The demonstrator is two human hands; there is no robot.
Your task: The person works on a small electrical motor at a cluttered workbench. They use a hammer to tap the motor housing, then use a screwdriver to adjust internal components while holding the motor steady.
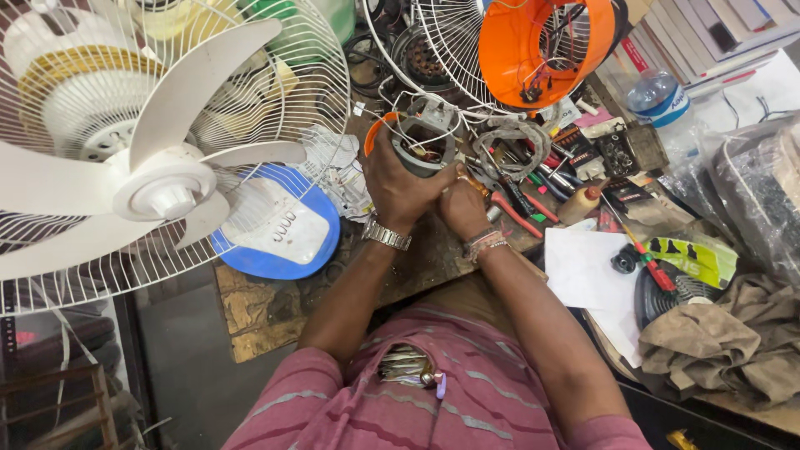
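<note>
The left hand (398, 179) gripped the grey fan motor (419, 148) above the cluttered surface (433, 258); the right hand (463, 208) closed beside it on a tool, seemingly mid-dismantling; next needed steady leverage

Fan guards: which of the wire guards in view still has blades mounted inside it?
The large white guard at left, with white blades; the guard at top centre shows none.

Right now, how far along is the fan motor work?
Done: white fan stands assembled beside the bench; orange housing is off, its wires hanging loose. In hand: left hand grips the motor stator; right hand works at it, tool unclear. Left: motor sits uncased, and pliers and screwdrivers lie out.
</note>
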